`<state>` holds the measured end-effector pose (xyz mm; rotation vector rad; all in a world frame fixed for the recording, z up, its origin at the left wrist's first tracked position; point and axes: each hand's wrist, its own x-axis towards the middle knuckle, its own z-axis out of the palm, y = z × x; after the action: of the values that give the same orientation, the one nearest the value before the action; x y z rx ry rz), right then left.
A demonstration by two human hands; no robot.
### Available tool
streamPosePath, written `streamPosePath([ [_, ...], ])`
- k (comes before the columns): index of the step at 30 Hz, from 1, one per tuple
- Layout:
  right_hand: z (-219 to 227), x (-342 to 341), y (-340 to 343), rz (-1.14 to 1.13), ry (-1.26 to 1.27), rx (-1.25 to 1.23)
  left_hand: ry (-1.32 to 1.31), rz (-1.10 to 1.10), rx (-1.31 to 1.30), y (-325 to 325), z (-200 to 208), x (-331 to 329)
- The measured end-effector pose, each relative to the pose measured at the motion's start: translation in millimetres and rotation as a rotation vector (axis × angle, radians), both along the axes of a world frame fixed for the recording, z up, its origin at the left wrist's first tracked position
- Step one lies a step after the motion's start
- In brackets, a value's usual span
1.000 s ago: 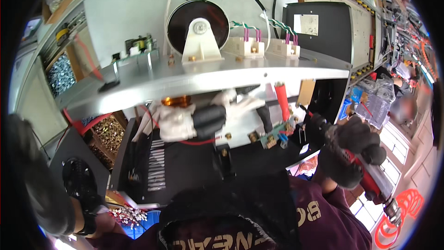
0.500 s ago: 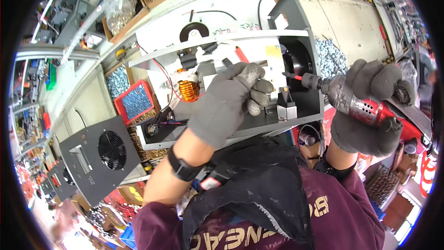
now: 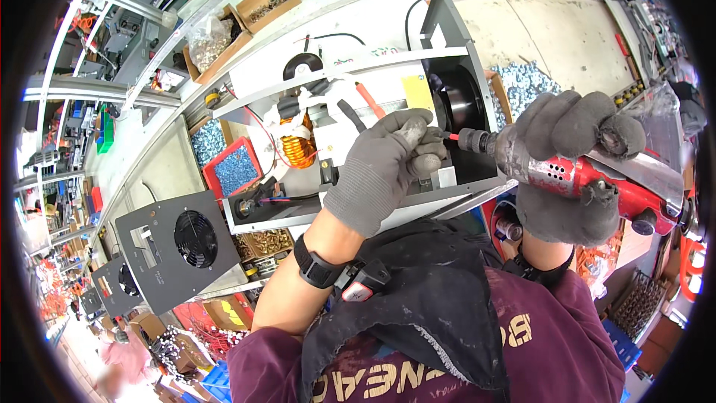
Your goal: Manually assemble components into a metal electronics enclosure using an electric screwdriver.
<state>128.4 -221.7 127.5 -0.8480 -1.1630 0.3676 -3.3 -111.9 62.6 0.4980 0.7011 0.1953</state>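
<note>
My right hand [image 3: 563, 125], in a grey glove with worn fingertips, is wrapped round a red and silver power screwdriver [image 3: 558, 171]. Its chuck points left, and its bit reaches to the fingertips of my left hand [image 3: 377, 172]. That hand, gloved too, is closed in a pinch over the open metal case [image 3: 447, 207]; whatever small thing its fingers hold is hidden. Within the case are a copper-wound coil [image 3: 297, 142], red and black cable ends [image 3: 369, 100], a yellow label [image 3: 418, 92] and a round black fan part [image 3: 453, 97].
At left lies a dark grey panel [image 3: 160, 276] with a fan. A red bin [image 3: 257, 151] of small screws stands beside the case. More screws [image 3: 526, 83] lie to the right. Cardboard boxes [image 3: 268, 6] of hardware sit at the far left, near a metal rail [image 3: 160, 101].
The screwdriver has come left, bringing its bit to my left fingertips. In the picture, the case has shifted slightly left, and my left hand now sits nearer its right end.
</note>
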Motion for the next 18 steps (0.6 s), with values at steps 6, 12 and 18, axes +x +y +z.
streamPosePath([
  [6, -6.3, 0.9, 11.5, 0.006, 0.001, -0.01, -0.129, -0.081, -0.172, 18.9, -17.4, -8.7],
  [12, -11.7, 0.5, 26.3, 0.003, -0.002, -0.027, -0.138, -0.101, -0.019, 27.3, -26.2, -13.7],
  [18, -16.9, 6.0, 36.7, 0.005, -0.005, -0.041, -0.031, -0.189, 0.242, 36.5, -28.9, -7.6],
])
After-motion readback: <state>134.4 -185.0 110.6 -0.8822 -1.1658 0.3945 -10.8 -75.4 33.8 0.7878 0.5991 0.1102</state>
